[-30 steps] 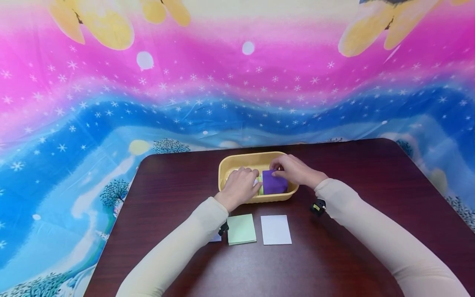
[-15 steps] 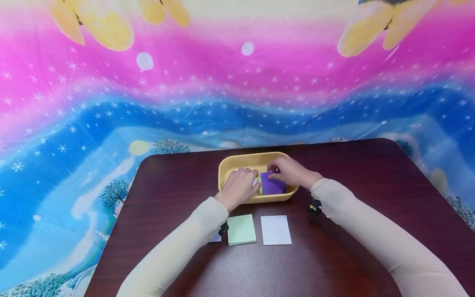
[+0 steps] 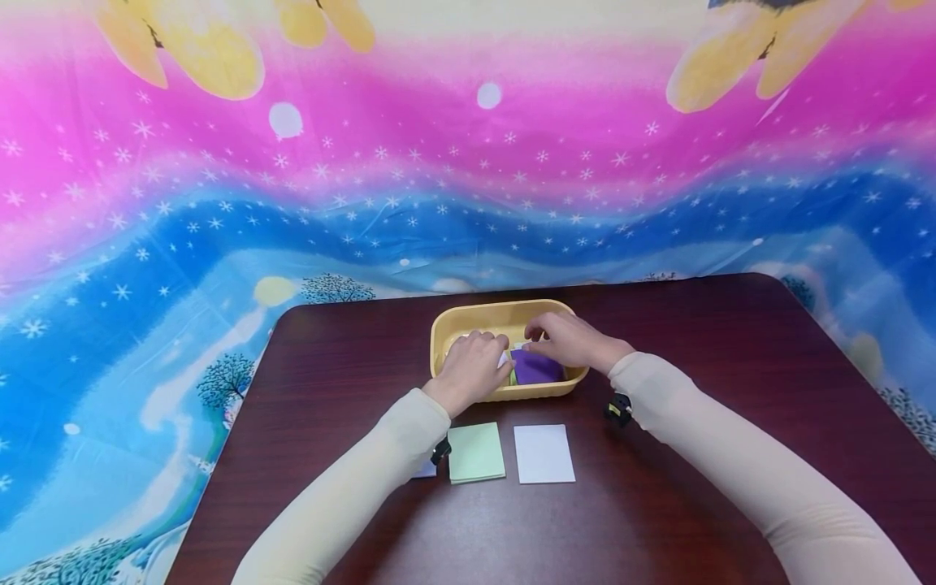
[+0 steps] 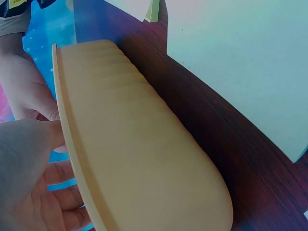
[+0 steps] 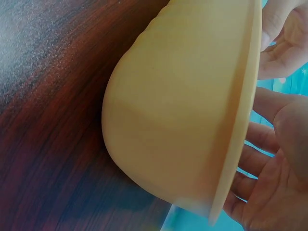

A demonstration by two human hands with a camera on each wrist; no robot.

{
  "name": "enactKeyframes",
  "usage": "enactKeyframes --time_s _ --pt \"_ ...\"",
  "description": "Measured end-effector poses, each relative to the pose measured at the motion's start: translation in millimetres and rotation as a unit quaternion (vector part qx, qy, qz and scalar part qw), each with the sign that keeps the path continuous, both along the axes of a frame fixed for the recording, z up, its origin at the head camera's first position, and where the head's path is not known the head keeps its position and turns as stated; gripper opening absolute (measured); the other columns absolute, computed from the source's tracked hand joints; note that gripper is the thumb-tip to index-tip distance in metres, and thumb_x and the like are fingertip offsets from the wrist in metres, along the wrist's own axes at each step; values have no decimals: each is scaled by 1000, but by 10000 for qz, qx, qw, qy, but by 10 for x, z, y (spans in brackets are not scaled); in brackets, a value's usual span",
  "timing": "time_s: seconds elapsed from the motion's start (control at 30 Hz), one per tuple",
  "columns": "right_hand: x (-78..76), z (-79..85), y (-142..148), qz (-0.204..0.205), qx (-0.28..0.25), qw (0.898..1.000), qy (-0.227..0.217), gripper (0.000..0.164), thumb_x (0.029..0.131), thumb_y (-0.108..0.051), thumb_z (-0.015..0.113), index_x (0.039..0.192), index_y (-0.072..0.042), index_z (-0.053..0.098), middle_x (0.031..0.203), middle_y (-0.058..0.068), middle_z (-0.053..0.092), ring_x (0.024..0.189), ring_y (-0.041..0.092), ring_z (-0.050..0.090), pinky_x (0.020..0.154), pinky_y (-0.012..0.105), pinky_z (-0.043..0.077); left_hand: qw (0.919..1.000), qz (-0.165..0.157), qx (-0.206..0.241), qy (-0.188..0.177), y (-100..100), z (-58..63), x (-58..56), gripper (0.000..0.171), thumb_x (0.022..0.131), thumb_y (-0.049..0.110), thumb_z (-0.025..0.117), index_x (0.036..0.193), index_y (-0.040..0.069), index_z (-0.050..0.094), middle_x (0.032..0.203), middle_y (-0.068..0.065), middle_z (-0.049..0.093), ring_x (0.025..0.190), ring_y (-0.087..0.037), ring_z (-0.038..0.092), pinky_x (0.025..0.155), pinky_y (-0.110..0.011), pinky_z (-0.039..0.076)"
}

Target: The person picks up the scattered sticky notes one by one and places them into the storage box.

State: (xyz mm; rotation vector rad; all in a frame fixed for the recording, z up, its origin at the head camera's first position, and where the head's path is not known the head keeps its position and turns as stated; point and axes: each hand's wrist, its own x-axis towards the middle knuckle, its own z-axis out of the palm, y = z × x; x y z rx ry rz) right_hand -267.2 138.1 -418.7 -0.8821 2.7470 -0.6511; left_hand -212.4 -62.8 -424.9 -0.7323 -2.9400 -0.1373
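A purple square of paper (image 3: 537,367) leans low in the right half of a yellow plastic basket (image 3: 490,313). My right hand (image 3: 574,337) is over that end, fingertips right at the paper's upper edge and loosely spread. My left hand (image 3: 471,366) reaches over the basket's left half. Something small and white (image 3: 504,358) shows between its thumb and index finger; I cannot tell whether they pinch it. In the left wrist view, the basket wall (image 4: 130,134) hides the left fingertips; the right wrist view likewise hides the right ones behind the rim (image 5: 236,149).
In front of the basket lie a pale green paper pad (image 3: 476,452) and a white one (image 3: 544,453). A bluish pad (image 3: 426,469) shows partly beside the left wrist. Behind the dark wooden table (image 3: 351,349) hangs a patterned cloth (image 3: 468,179).
The purple paper has tipped down from upright to lower in the basket, slightly leftward. My right hand has shifted a little left. The left hand stays in place.
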Motion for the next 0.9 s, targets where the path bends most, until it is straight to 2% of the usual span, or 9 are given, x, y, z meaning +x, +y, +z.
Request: enactKeyframes --time_s 0.2,0.5,0.9 --pt "15 7 -1 -44 -16 10000 22 23 96 -26 70 109 -8 74 102 5 75 86 15 65 81 38 54 10000 14 -8 -81 -1 7 4 28 99 38 62 110 13 69 97 -5 73 91 -24 68 78 -40 57" --pt "47 16 -31 -82 -98 9999 79 25 96 -26 70 110 -6 75 106 7 76 96 19 69 89 43 56 9999 2 98 -79 -16 8 -5 29 99 37 63 112 12 69 98 -5 73 91 -24 69 77 -40 57" --pt "102 59 -61 -49 -128 9994 326 23 96 -26 70 108 -7 75 103 6 76 96 20 69 89 42 56 9999 51 148 -67 -59 45 -4 24 97 32 63 108 12 70 96 -5 73 91 -25 69 78 -42 56"
